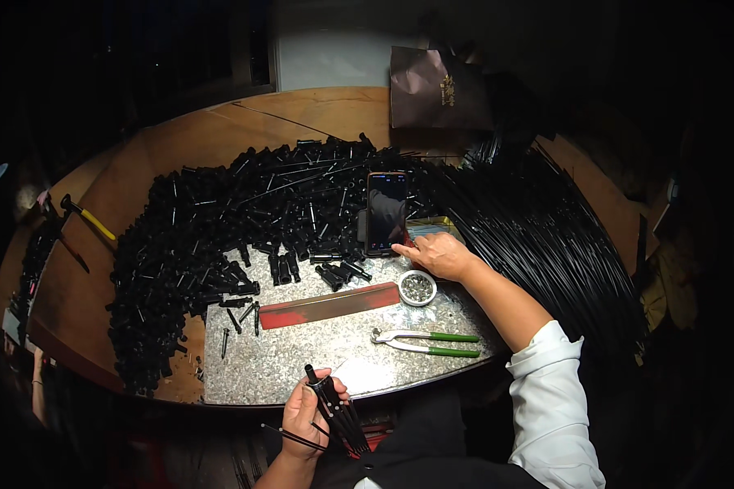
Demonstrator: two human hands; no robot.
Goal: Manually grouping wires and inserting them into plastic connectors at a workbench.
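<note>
Low at the front of the work surface, my left hand is closed round a black tube with thin ribs, perhaps an umbrella part. Its ribs hang down, and a few stick out to the left past my wrist. My right hand reaches forward with its index finger at the lower edge of a smartphone, which stands upright. No object shows in that hand. Beside it, a small white bowl contains tiny metal pieces. Pincers with green handles lie nearer to me on the speckled slab.
A large heap of black tubular parts covers the left and back. Long thin black rods fill the right side. A red-and-brown bar lies across the slab. At the left is a yellow-handled tool; behind stands a dark paper bag.
</note>
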